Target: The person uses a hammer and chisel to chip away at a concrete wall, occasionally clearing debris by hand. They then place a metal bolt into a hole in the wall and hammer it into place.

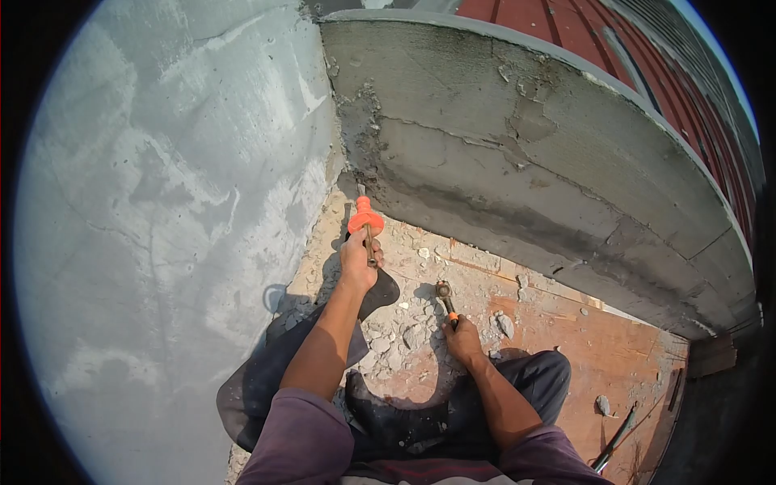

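Observation:
My left hand (355, 260) is closed around a chisel with an orange hand guard (367, 221). The chisel's tip points away from me, toward the corner where the two walls meet, and its metal end shows below my fingers. Lower and to the right, my right hand (464, 343) grips a hammer (444, 295) by its black and orange handle. The hammer's head sits over the rubble, apart from the chisel. Broken pieces of mortar (414, 335) lie between my two hands.
A tall grey plastered wall (153, 242) rises on the left. A lower cement wall (501, 170) curves across the front, with a red metal roof (558, 24) beyond. Dusty wooden boarding (558, 323) forms the floor at right, where a dark bar (618, 436) lies.

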Available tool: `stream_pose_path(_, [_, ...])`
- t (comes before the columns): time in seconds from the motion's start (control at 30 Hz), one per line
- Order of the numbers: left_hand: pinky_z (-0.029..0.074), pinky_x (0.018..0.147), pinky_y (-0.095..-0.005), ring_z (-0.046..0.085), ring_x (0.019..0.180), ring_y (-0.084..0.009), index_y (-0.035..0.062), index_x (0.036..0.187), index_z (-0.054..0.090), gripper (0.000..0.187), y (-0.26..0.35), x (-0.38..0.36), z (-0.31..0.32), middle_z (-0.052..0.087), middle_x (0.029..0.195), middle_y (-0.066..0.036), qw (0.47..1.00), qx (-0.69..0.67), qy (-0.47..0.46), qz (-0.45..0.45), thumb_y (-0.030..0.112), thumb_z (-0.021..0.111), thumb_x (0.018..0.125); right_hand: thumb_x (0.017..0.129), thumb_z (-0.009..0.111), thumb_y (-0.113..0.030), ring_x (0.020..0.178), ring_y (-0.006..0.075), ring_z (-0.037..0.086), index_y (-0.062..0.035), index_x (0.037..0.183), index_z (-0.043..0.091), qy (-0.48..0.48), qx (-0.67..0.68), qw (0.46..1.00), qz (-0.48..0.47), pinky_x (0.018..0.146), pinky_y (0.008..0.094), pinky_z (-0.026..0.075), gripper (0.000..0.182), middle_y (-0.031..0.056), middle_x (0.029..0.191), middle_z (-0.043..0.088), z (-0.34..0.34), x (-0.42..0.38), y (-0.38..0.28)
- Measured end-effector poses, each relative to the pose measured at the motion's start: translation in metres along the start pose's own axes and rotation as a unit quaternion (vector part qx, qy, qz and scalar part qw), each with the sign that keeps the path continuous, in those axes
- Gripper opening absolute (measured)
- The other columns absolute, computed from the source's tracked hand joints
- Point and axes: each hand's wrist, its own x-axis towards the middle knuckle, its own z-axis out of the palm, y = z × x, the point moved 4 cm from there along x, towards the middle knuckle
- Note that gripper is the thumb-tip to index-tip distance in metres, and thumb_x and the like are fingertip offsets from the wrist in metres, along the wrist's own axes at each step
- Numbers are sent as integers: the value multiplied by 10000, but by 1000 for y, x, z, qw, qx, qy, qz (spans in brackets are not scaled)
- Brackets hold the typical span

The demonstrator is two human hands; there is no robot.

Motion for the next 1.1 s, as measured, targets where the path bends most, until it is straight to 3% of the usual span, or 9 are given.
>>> stream_pose_path(0.27, [387,424,-332,449,437,-162,22,1052,610,327,-6,14,-33,505,628,-27,1000,10,-10,-1,307,463,990,905,665,-278,922,477,650,59,1005,606,2,-1,1000,-1,797,512,503,357,314,931,668,0,-1,0])
stream_pose_path(0.57, [389,406,-349,463,434,-157,23,1047,610,303,-28,16,-59,517,622,-30,998,4,63,0,295,498,977,909,660,-280,898,474,651,65,1004,604,-13,5,1000,11,780,505,499,362,309,910,664,0,1,-1])
stream_pose_path(0.87, [382,393,-304,454,439,-129,12,1095,606,338,-14,2,-31,493,608,-9,998,60,-29,20,314,499,986,908,668,-269,896,468,653,65,997,606,3,14,1000,-1,778,500,497,351,306,901,665,-2,-2,-5])
stream_pose_path(1.1, [381,408,-303,462,450,-133,13,1093,621,339,10,13,-17,495,606,-3,997,24,-70,19,305,492,981,904,675,-270,881,473,655,63,989,612,7,-2,1000,-12,762,502,503,349,301,881,668,-2,-1,-3])
